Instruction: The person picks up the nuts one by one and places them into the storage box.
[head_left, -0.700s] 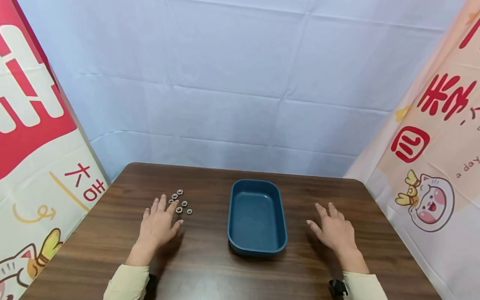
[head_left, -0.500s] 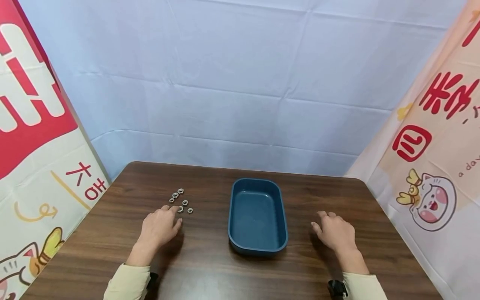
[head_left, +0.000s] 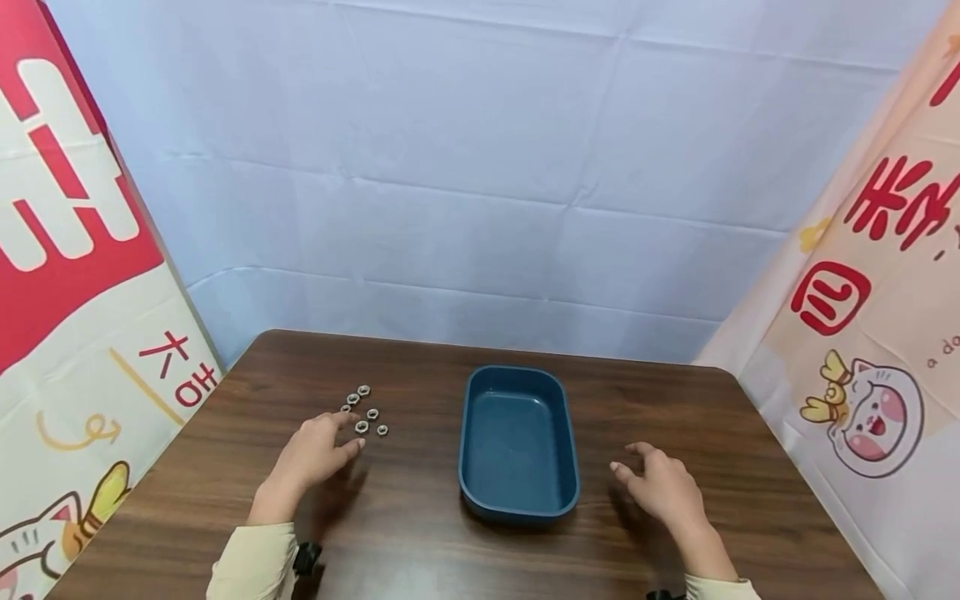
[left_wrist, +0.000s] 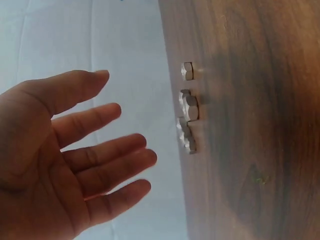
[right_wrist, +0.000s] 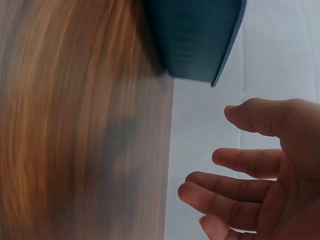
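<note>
Several silver hex nuts (head_left: 362, 427) lie in a loose cluster on the left part of the dark wooden table. My left hand (head_left: 311, 450) hovers just beside them, its index fingertip overlapping the cluster in the head view. In the left wrist view the nuts (left_wrist: 190, 107) sit beyond the fingertips of that left hand (left_wrist: 95, 160), whose relaxed, spread fingers hold nothing. At centre stands a blue rectangular bin (head_left: 519, 450) with a bare bottom. To its right my right hand (head_left: 663, 487) is raised over the table, fingers loosely bent and thumb apart, holding nothing.
The wooden table (head_left: 420, 533) has rounded far corners, with a pale cloth backdrop (head_left: 450, 167) behind it. Printed cloth panels hang at the left (head_left: 82, 250) and right (head_left: 862, 333). A dark band (head_left: 306, 558) shows at the left wrist.
My fingers drew in on both hands. The left hand's index finger now points right towards the nuts, and the right hand has shifted slightly left and nearer. The view has tilted a little.
</note>
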